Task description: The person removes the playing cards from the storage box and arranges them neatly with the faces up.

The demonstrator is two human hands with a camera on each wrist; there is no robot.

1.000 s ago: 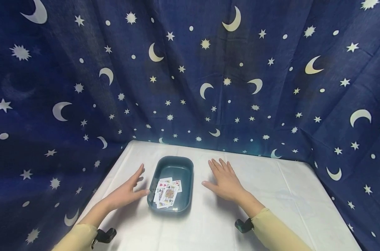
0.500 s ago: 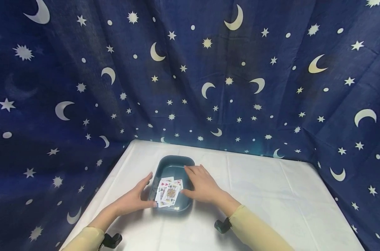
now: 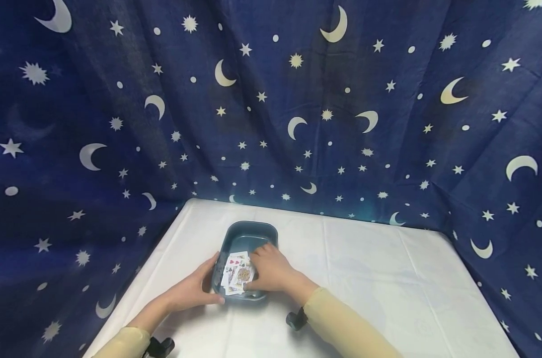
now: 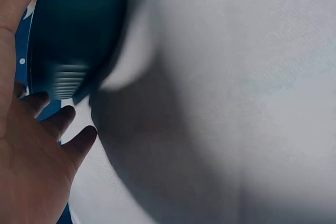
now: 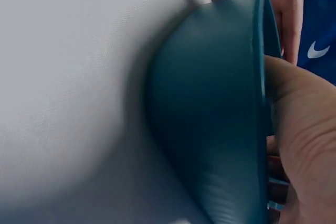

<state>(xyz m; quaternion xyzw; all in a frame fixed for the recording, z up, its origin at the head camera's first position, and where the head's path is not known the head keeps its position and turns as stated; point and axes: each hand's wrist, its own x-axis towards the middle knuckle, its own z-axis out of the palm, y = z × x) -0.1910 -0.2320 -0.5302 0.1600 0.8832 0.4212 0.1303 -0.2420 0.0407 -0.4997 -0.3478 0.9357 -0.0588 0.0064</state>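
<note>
A dark teal rectangular basin [image 3: 253,226] stands on the white-covered table, left of its middle. Several playing cards [image 3: 236,274] lie overlapping, face up, in its nearer half; hearts and a court card show. My left hand [image 3: 188,292] is at the basin's left side, thumb near the front corner, fingers spread along the wall. In the left wrist view the thumb reaches the basin's rim. My right hand [image 3: 271,271] reaches over the right rim into the basin, thumb and fingers apart at the cards' right edge. Its fingertips are partly hidden in both views.
A white cloth [image 3: 364,278] covers the table, which stretches away to the right of the basin. A dark blue curtain [image 3: 271,124] with moons and stars hangs behind and at the sides. Black wrist cameras [image 3: 296,319] sit below the sleeves.
The right hand has moved left from beside the basin, over its rim and onto the cards. The left hand has moved right, up to the basin's left side. The cards stay inside.
</note>
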